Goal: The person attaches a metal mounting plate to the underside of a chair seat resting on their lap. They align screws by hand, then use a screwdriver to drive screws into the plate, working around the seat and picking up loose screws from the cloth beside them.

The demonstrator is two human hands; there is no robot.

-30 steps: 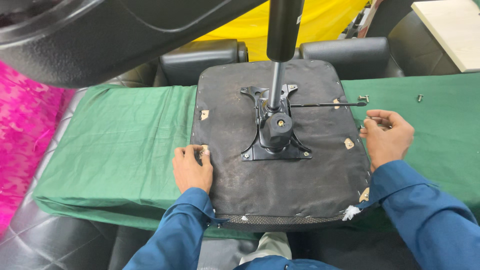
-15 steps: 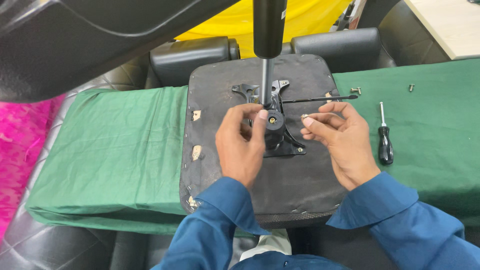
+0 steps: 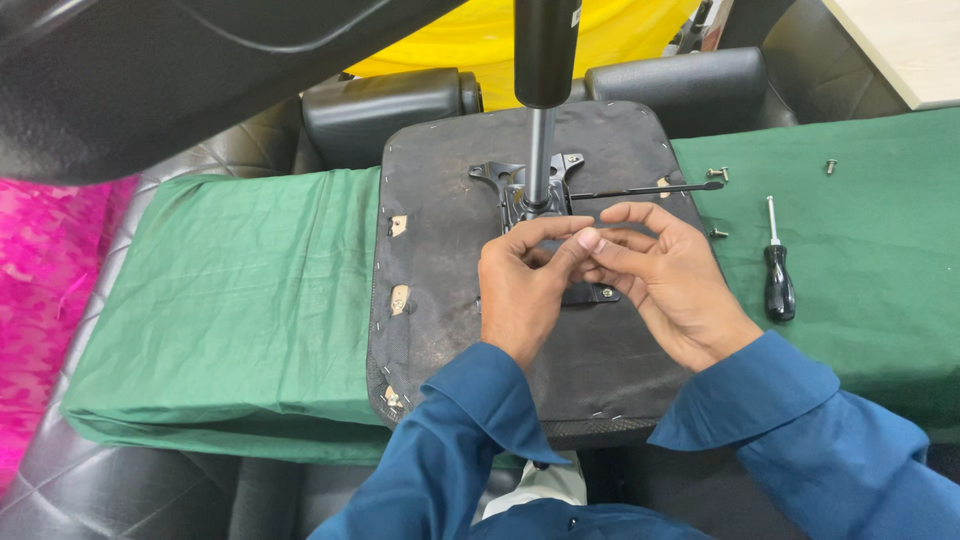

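Black fabric is facing up on the upturned chair seat (image 3: 450,300), which is lying across the green cloth (image 3: 230,300) covering the bench, its stapled underside showing. Both hands are meeting over the middle of it, right on top of the black metal seat mechanism (image 3: 530,190) bolted there. The left hand (image 3: 520,290) is curling in from the near side, thumb and forefinger narrowed to a pinch at the tips. The right hand (image 3: 665,280) is coming in from the other side, its fingers (image 3: 610,250) drawn close and touching the left fingertips. Whether something small is pinched between them I cannot tell; the spot is hidden by the fingers themselves.

Rising straight out of the mechanism is the gas lift cylinder (image 3: 545,60), its thin shaft standing upright just beyond the hands. A slim black lever rod (image 3: 640,189) is sticking out sideways from the mechanism toward the right edge of the seat.

Over on the cloth to the right, a black-handled screwdriver (image 3: 778,270) is lying apart from the right hand, tip pointing away. A few loose screws (image 3: 717,174) are resting near the lever's end.
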